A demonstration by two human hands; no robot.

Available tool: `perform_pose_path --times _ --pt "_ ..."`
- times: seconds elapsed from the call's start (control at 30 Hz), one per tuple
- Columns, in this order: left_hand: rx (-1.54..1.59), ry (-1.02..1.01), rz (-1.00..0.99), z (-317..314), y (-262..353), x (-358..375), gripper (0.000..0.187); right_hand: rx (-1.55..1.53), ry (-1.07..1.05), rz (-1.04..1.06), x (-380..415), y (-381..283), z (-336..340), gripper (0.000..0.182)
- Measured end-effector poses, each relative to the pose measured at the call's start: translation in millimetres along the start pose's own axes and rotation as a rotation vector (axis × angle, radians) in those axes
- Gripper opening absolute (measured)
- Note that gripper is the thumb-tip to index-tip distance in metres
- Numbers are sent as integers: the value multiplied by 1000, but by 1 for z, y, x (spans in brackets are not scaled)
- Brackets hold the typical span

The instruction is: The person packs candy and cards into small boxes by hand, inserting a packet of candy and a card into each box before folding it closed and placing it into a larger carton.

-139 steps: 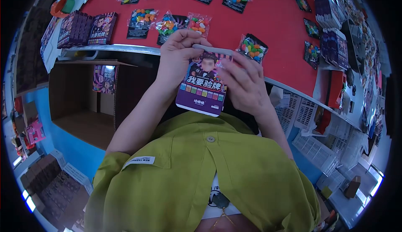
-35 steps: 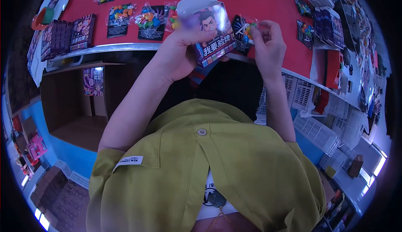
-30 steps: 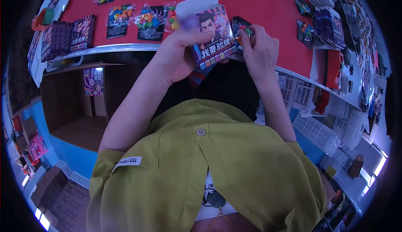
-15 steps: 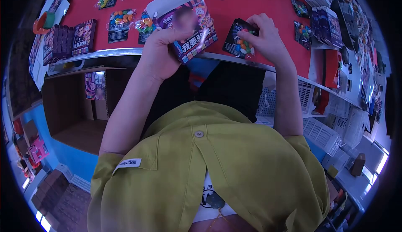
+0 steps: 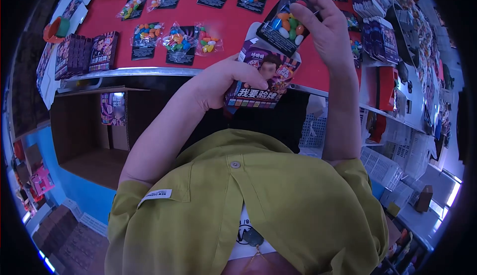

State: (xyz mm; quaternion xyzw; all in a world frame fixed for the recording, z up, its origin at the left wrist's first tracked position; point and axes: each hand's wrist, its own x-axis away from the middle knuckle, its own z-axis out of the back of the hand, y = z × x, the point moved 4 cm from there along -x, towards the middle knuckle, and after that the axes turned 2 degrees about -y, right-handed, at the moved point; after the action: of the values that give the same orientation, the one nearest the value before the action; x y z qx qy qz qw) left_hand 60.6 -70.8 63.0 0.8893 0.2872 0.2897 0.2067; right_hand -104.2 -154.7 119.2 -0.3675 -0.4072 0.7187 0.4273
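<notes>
My left hand is closed around a purple printed box, its thumb across the front, held just past the table's front edge. The box's top end is open, facing away from me. My right hand pinches a black card with a clear bag of colourful candies on it. The card is tilted, and its lower edge overlaps the box's opening. Left of the box, a small bag of candies lies beside a black card with candies on the red table.
Several more candy cards lie in rows on the red tabletop. Purple boxes stand stacked at the left and right. Below the table's left edge is an open cardboard carton with a purple box inside.
My right hand has lifted the candy card from the table, up over the box. My left hand has brought the box right and slightly towards me, uncovering the candy bags behind it.
</notes>
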Motion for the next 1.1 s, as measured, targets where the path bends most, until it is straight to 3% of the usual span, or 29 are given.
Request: perform_pose_path --times 0.17,0.3,0.37,0.4,0.47,0.5,0.57,0.7,0.77,0.83,0.9,1.0,1.07,1.1 --pt "-4 -89 -5 2 3 7 53 33 145 128 4 -4 -9 24" --pt "-28 -72 -2 5 7 7 54 -29 139 -7 7 -13 -8 22" --pt "-55 -75 -95 3 14 7 59 49 19 146 13 -25 -13 21" --pt "-55 -76 -95 4 15 6 59 50 19 147 17 -29 -18 21" --pt "-188 -91 -160 7 21 2 67 242 54 429 24 -49 -34 21" --pt "-189 -89 -160 8 23 0 67 241 54 431 24 -47 -31 21" --pt "-302 -203 -309 4 31 -6 72 360 76 661 30 -44 -25 18" --pt "-628 -158 -394 10 35 -31 69 647 70 540 47 -27 -30 14" --pt "-717 -94 -451 11 26 -36 67 412 32 335 51 -3 -33 12" --pt "-805 -32 -505 12 19 -37 65 430 38 324 60 4 -36 15" --pt "-588 15 -724 16 16 -25 51 438 39 303 66 5 -41 19" --pt "-421 10 -755 14 14 -15 35 269 116 416 65 -5 -41 28" --pt "-396 61 -733 17 12 -18 31 -487 200 107 60 22 -36 31" --pt "-364 106 -701 19 9 -20 28 -492 192 108 61 22 -38 31"
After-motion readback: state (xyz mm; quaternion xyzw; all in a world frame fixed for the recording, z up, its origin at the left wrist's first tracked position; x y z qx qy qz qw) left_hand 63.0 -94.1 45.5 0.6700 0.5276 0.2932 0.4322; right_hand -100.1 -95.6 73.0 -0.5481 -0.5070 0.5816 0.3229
